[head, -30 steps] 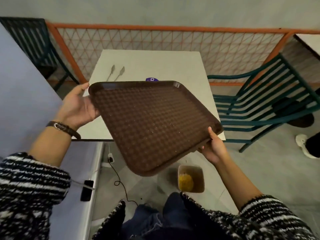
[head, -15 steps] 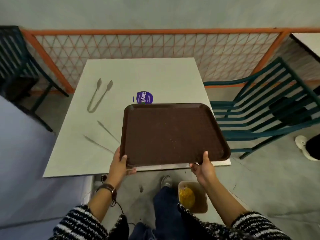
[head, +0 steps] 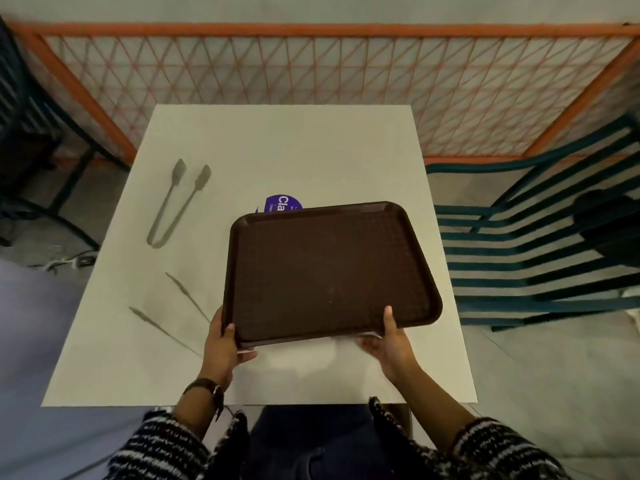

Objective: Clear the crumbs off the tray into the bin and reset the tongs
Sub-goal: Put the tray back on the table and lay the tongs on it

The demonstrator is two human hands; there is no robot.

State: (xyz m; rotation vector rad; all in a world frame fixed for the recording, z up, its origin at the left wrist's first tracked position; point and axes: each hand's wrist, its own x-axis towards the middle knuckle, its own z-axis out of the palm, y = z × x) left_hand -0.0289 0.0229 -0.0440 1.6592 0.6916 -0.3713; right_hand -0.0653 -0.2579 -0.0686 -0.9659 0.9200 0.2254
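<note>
A dark brown textured tray (head: 329,268) is held over the right half of the white table (head: 284,147), with a few pale specks on its surface. My left hand (head: 221,344) grips its near left corner and my right hand (head: 389,341) grips its near right edge, thumbs on top. Metal tongs (head: 176,206) lie open on the table's left side, well apart from the tray. The bin is hidden below the table edge.
A purple round sticker (head: 282,204) peeks out behind the tray's far edge. Two thin dark streaks (head: 180,294) mark the table left of my left hand. A green slatted chair (head: 533,258) stands right of the table, an orange mesh fence (head: 311,88) behind it.
The tray went from tilted over the floor bin to level over the table, moving forward. My view shifted forward, so the bin is out of sight.
</note>
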